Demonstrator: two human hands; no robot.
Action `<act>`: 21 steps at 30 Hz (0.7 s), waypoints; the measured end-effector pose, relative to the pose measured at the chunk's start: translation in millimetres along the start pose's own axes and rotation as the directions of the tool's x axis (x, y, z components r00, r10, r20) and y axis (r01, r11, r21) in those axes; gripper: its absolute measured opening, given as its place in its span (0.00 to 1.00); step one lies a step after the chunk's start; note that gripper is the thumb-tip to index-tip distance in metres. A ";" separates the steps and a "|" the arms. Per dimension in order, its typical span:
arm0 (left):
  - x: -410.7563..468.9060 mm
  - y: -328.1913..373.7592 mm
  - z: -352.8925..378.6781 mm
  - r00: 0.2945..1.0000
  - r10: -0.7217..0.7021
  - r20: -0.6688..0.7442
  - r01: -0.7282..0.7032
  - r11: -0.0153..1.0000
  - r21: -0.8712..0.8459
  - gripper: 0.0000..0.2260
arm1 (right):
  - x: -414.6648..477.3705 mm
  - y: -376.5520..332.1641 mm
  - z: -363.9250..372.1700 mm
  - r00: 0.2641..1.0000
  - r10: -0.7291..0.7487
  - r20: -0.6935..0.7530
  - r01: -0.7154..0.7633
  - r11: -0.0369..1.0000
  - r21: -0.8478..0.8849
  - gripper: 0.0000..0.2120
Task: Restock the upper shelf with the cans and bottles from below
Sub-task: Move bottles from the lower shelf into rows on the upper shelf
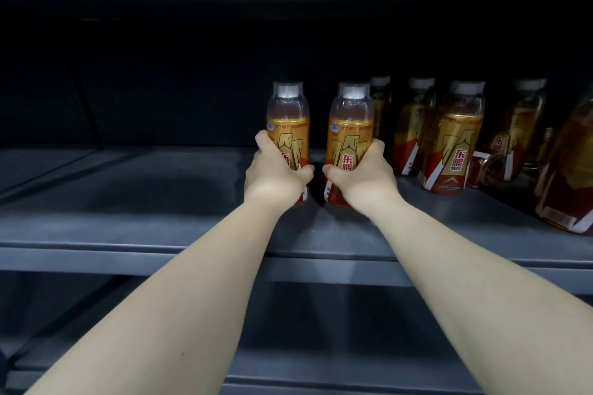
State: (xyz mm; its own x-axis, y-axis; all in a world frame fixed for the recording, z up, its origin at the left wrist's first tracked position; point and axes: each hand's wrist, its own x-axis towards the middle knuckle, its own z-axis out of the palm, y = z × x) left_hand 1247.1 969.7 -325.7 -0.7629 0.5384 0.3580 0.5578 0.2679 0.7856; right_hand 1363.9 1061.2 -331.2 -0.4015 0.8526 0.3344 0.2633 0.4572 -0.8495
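- The left grip [276,175] covers the lower label of the left bottle [287,119]; its fingertips pass out of sight behind it.
- The right grip [362,175] likewise hides the lower right of the right bottle [349,125].
- Just behind the right grip's bottle, a rear bottle [380,99] shows only as a strip.
- Far right of the right grip, the edge bottle [571,170] is cut off by the frame.
- Nearer the right grip, a reddish thing [486,167] is too blurred to identify.
- Above both grips, the shelf back [192,74] is lost in darkness.
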 end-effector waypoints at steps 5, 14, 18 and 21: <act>-9.1 4.2 -6.8 1.000 0.021 -0.004 -0.022 0.999 -0.042 0.31 | -5.3 -5.3 -7.2 1.000 -0.005 0.004 0.005 1.000 0.021 0.35; -41.4 24.6 -38.0 0.999 -0.001 0.052 0.004 0.998 -0.060 0.32 | -38.9 -34.9 -27.5 0.997 0.045 0.061 -0.047 0.998 0.033 0.32; -66.0 45.2 -70.2 0.980 -0.138 0.146 0.151 0.985 -0.084 0.29 | -64.2 -62.7 -47.5 0.981 0.122 0.151 -0.128 0.991 0.033 0.33; -97.1 56.8 -93.7 0.956 -0.212 0.204 0.231 0.970 -0.073 0.28 | -94.1 -76.5 -61.5 0.953 0.206 0.224 -0.211 0.977 0.002 0.35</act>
State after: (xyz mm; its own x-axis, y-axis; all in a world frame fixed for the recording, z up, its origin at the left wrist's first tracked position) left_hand 1322.3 857.8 -268.6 -0.7810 0.6203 0.0726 0.3411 0.3263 0.8816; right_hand 1435.5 961.6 -272.5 -0.5245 0.8498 0.0527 0.3408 0.2663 -0.9016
